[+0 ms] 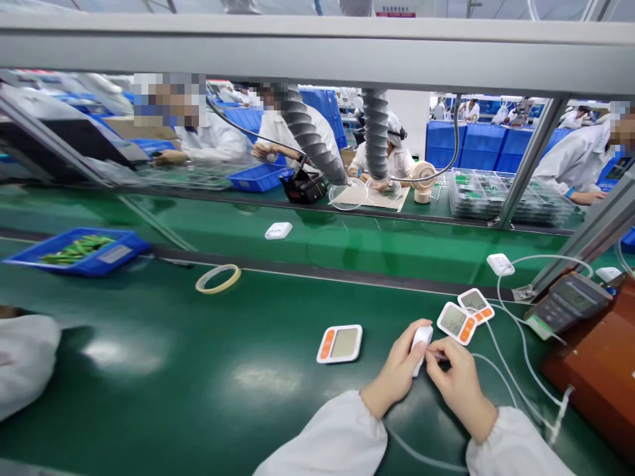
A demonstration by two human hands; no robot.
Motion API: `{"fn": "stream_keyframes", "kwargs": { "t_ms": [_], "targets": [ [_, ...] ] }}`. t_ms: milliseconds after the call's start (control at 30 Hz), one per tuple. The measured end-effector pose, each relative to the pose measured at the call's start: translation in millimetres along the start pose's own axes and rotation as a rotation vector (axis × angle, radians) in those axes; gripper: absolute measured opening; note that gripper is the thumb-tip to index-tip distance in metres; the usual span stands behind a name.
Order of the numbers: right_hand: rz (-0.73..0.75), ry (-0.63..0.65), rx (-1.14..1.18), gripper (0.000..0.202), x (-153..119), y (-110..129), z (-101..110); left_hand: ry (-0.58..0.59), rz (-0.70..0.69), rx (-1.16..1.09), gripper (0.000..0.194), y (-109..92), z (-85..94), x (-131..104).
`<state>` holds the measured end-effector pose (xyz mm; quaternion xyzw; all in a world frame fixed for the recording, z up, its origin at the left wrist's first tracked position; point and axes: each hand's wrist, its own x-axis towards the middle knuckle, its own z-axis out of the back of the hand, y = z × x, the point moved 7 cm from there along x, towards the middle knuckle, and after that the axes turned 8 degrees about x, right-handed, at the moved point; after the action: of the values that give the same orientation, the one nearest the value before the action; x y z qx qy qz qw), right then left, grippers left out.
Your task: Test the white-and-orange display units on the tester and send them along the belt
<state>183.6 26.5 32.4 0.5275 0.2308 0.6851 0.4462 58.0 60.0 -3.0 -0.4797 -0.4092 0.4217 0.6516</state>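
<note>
My left hand (398,365) is closed round a white blood pressure monitor (422,338), turned edge-on so its screen does not show. At the monitor's right side my right hand (460,378) pinches the end of a thin clear air tube (489,362); the fingers hide whether it sits in the port. Left of my hands lies another monitor (340,344), with a grey screen and orange buttons. Just beyond my right hand, a monitor (456,322) overlaps one more monitor (475,304), both face up.
An orange-brown box (590,377) with tubes and a handheld gauge (568,301) stands at right. A tape roll (218,279) and blue tray (82,251) lie farther left. White units (278,231) rest on the green belt (387,244). A co-worker's sleeve (27,363) enters at left.
</note>
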Motion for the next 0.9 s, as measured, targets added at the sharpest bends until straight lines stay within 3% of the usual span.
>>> {"fn": "stream_keyframes", "kwargs": {
  "t_ms": [233, 567, 900],
  "targets": [
    [0.004, -0.015, 0.002, 0.014, 0, -1, 2, -0.011, 0.036, -0.059, 0.056, -4, 2.5, 1],
    [0.01, -0.007, 0.048, 0.016, 0, 1, 0, -0.023, 0.007, 0.037, 0.058, -1, 1.8, -2],
    [0.015, 0.06, 0.055, 0.016, -4, -5, -4, -0.059, -0.11, 0.168, 0.048, -10, 2.0, -9]
  ]
}}
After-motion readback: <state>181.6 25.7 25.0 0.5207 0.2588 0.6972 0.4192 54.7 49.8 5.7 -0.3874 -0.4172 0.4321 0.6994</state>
